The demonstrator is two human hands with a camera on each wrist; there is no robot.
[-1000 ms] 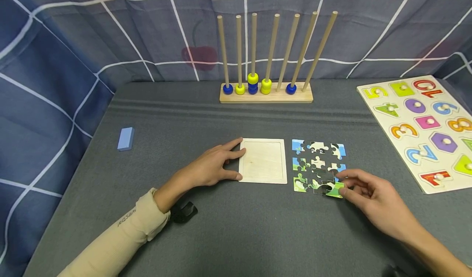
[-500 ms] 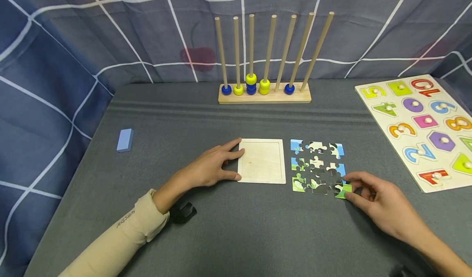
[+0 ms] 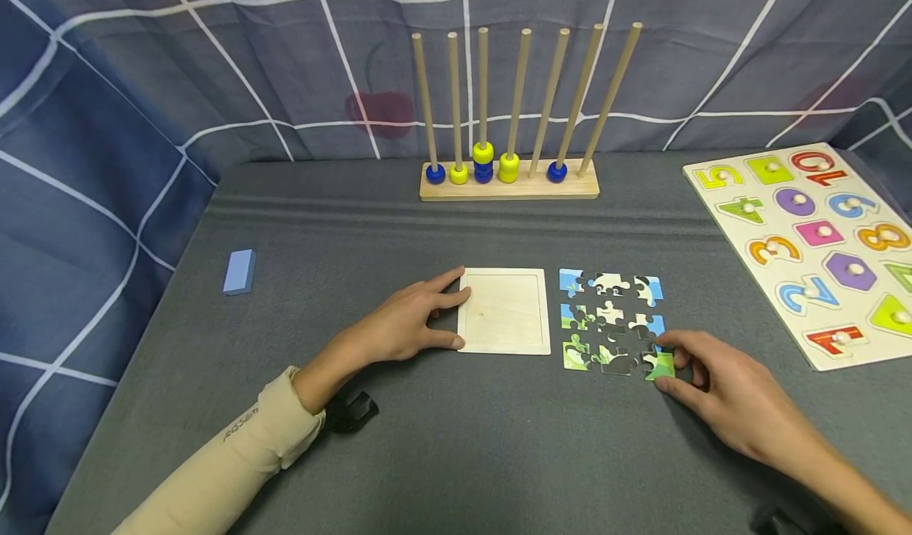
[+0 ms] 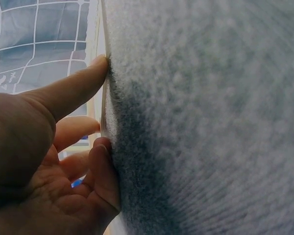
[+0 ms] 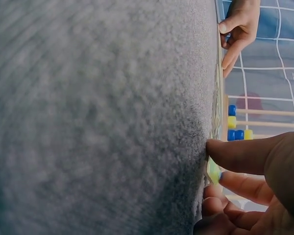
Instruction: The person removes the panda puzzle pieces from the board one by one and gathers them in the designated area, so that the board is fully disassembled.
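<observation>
A square pale wooden puzzle tray (image 3: 504,311) lies bare at the middle of the table. My left hand (image 3: 413,319) spreads along its left side, thumb at the near corner and fingertips at the edge and far corner. To the tray's right lie several panda jigsaw pieces (image 3: 611,313) in loose rows, with small gaps. My right hand (image 3: 720,385) holds the near-right jigsaw piece (image 3: 660,366), green with black and white, between thumb and index finger. In the right wrist view, the thumb and index finger flank the green piece (image 5: 213,171) close over the cloth.
Behind stands a wooden peg rack (image 3: 509,191) with blue and yellow beads. A number-and-shape knob board (image 3: 805,258) lies at the right. A blue block (image 3: 239,272) sits at the left. Grid-patterned cloth (image 3: 285,60) hangs behind the grey table.
My right hand has shifted the green corner piece right, away from its neighbour, then slightly back left. The left hand stays at the tray's edge.
</observation>
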